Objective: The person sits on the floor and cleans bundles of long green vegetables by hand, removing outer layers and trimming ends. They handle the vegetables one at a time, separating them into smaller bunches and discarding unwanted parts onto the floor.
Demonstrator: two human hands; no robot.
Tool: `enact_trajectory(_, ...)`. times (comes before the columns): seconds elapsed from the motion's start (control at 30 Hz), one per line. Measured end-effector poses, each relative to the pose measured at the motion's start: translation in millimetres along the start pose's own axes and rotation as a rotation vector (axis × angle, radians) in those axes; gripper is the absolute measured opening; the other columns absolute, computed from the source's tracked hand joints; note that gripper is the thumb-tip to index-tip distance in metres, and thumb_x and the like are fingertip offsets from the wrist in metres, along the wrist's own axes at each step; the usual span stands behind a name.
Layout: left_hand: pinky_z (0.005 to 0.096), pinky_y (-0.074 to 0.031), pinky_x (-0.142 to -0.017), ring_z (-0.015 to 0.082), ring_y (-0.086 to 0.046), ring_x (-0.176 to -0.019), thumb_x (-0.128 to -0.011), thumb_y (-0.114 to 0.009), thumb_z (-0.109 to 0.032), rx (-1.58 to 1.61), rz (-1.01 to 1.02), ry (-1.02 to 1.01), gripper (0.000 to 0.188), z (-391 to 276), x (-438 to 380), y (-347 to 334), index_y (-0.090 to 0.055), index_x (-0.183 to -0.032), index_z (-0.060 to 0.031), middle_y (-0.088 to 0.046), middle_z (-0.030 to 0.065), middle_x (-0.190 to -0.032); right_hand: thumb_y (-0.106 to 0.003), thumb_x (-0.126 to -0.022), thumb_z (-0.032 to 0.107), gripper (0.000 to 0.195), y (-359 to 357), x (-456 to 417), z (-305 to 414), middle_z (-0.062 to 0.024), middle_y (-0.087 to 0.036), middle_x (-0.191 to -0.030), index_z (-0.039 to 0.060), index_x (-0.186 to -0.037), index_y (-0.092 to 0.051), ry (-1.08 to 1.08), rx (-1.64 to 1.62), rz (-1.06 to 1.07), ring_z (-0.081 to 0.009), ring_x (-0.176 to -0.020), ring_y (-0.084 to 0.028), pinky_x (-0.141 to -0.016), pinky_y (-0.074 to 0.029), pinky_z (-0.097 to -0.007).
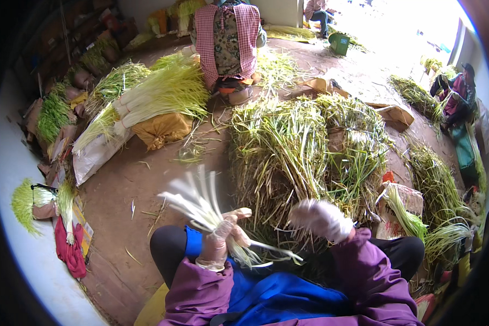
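Observation:
My left hand (220, 240), in a thin translucent glove, grips a bunch of white blanched stalks (207, 210) above my lap. The stalks' upper ends fan out and are blurred; a few thin pieces hang loose below the fist. My right hand (322, 221), in a whitish glove, is blurred by motion at the near edge of a large heap of green and yellowing leafy stalks (281, 142). Whether its fingers hold anything cannot be made out. A blue apron (285, 293) covers my lap.
Tied bundles of pale yellow stalks (159, 98) lie on sacks at left. A person in a checked apron (227, 45) squats ahead. Another person (458, 93) sits at right. A stalk bundle (403, 210) leans on a cardboard piece (411, 199) by my right knee.

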State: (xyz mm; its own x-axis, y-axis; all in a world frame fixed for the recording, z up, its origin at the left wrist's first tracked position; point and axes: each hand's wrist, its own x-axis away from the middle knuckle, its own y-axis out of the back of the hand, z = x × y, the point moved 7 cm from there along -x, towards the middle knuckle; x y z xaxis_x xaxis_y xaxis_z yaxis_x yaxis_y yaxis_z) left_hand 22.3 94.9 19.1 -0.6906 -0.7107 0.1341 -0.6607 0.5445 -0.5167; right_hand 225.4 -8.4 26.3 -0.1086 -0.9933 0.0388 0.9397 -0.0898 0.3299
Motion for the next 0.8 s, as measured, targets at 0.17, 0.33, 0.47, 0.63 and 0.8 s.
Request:
enact_trajectory(0.17, 0.0287, -0.054, -0.066, 0.0196, -0.066, -0.068, -0.087, -0.062, -0.038, 0.275, 0.111, 0.13, 0.051, -6, -6, -10, -0.056, -0.116, 0.0041, -0.065, 0.0211, -0.099, -0.065, -0.079, 0.028, 0.021, 63, -63, -37, -0.0154, -0.064, -0.072, 0.0067, -0.077, -0.065, -0.112, 1.017, -0.394, -0.0327, -0.066, -0.064, -0.058, -0.05, -0.0398)
enact_trajectory(0.33, 0.0267, -0.041, -0.063, 0.0089, -0.046, -0.051, -0.09, -0.06, -0.03, 0.531, 0.32, 0.064, 0.054, -11, -5, -34, -0.047, -0.126, 0.0084, -0.05, -0.0008, -0.053, -0.061, -0.078, 0.017, 0.012, 75, -75, -71, -0.0085, -0.057, -0.059, 0.0097, -0.069, -0.062, -0.23, 1.204, -0.364, -0.023, -0.052, -0.056, -0.053, -0.048, -0.0348)
enact_trajectory(0.47, 0.0303, -0.047, -0.057, 0.0102, -0.046, -0.042, -0.095, -0.051, -0.023, 0.688, 0.429, 0.054, 0.052, -21, -3, -38, -0.037, -0.13, 0.013, -0.046, -0.0021, -0.042, -0.061, -0.086, 0.014, 0.01, 137, -58, -79, -0.0047, -0.065, -0.073, 0.0046, -0.087, -0.065, -0.138, -0.151, -0.645, -0.0158, -0.059, -0.061, -0.056, -0.052, -0.0288)
enact_trajectory(0.63, 0.0293, -0.043, -0.052, 0.0106, -0.041, -0.033, -0.096, -0.048, -0.026, 0.697, 0.344, -0.002, 0.049, -25, -5, -27, -0.045, -0.123, 0.0153, -0.049, 0.0051, -0.044, -0.057, -0.091, 0.019, 0.016, 181, -21, -85, -0.0082, -0.064, -0.073, 0.0052, -0.087, -0.064, -0.49, -0.069, -0.731, -0.0135, -0.061, -0.059, -0.062, -0.051, -0.0266)
enact_trajectory(0.8, 0.0231, -0.036, -0.04, 0.0088, -0.037, -0.034, -0.094, -0.052, -0.029, 0.536, 0.23, 0.114, 0.05, 2, -10, -23, -0.047, -0.121, 0.0135, -0.055, 0.0075, -0.052, -0.066, -0.08, 0.03, 0.023, 117, -35, -43, -0.0134, -0.063, -0.077, 0.0067, -0.079, -0.063, -0.07, 1.082, -0.604, -0.0321, -0.075, -0.062, -0.066, -0.05, -0.0392)
